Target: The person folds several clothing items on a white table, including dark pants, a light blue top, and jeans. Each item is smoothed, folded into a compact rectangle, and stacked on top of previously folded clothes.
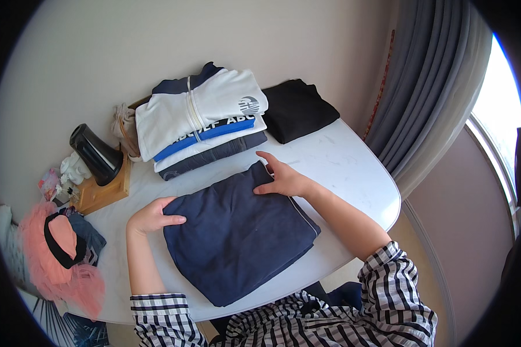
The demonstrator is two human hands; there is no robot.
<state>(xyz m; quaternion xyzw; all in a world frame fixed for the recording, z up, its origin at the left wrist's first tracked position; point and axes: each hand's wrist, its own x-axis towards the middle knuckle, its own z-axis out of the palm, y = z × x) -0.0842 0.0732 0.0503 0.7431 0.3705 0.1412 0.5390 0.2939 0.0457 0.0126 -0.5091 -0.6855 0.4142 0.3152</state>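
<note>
A folded navy blue garment with thin white piping lies on the white marbled table before me. My left hand is at its upper left corner, thumb on top and the other fingers at or under the edge. At its upper right part rests my right hand, thumb on the cloth and index finger spread beyond the edge. Just behind stands a stack of folded clothes, topped by a white zip jacket with navy shoulders. A folded black garment lies to the right of the stack.
A pink tulle garment with a black band and a piece of denim lie at the left edge. A black tapered container stands on a wooden tray, near a beige cloth bag. Grey curtains hang at right.
</note>
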